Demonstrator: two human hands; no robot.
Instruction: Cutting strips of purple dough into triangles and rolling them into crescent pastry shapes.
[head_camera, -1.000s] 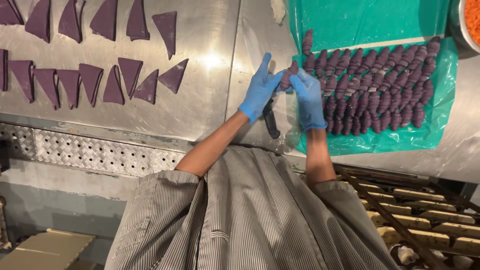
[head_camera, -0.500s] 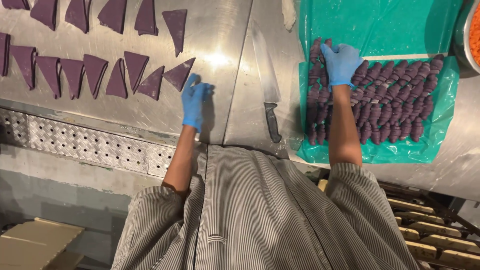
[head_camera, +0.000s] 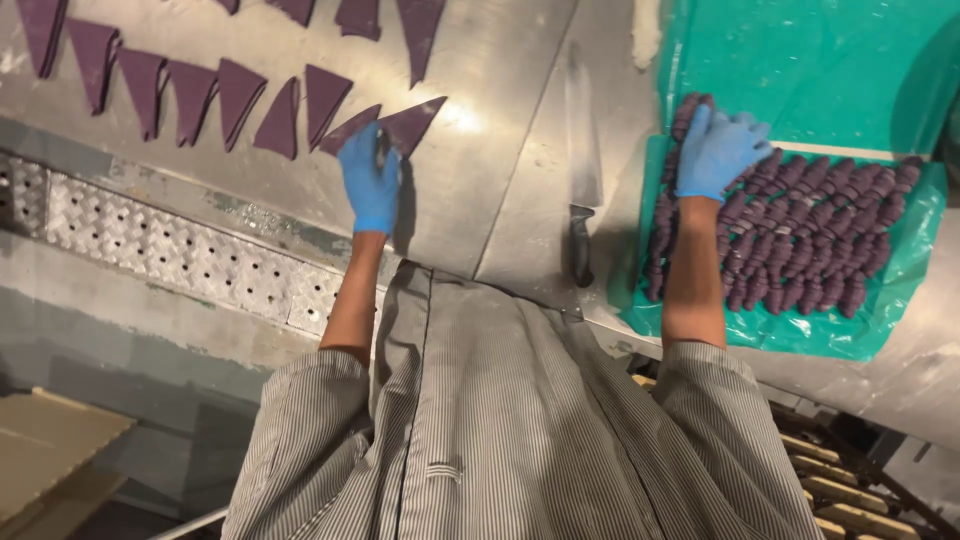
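Left hand: the left hand (head_camera: 370, 182) wears a blue glove. Its fingers are pinched together on the near corner of a purple dough triangle (head_camera: 412, 122). It is on the left side of the steel table (head_camera: 490, 190).

Purple dough triangle: it lies flat on the table, at the right end of the near row of triangles. Its point aims down at the glove.

Right hand: the right hand (head_camera: 718, 150) also wears a blue glove. It lies flat, fingers spread apart, on top of the rolled purple pieces (head_camera: 800, 235). It presses on them and grips nothing.

Rolled purple pieces: they are small dark rolls packed close in rows. They sit on a green plastic sheet (head_camera: 830, 70) on the right side of the table.

Row of triangles: more purple triangles (head_camera: 215, 95) lie flat to the left of the held one, side by side. Another row lies farther away, cut off by the top edge.

Knife: a long knife (head_camera: 580, 160) with a black handle lies on the table between the two hands. Neither hand touches it. Its handle points toward the person.

Metal strip: a strip with holes (head_camera: 160, 250) runs along the near left edge of the table.

Clothes: the person wears a grey striped coat (head_camera: 520, 430).
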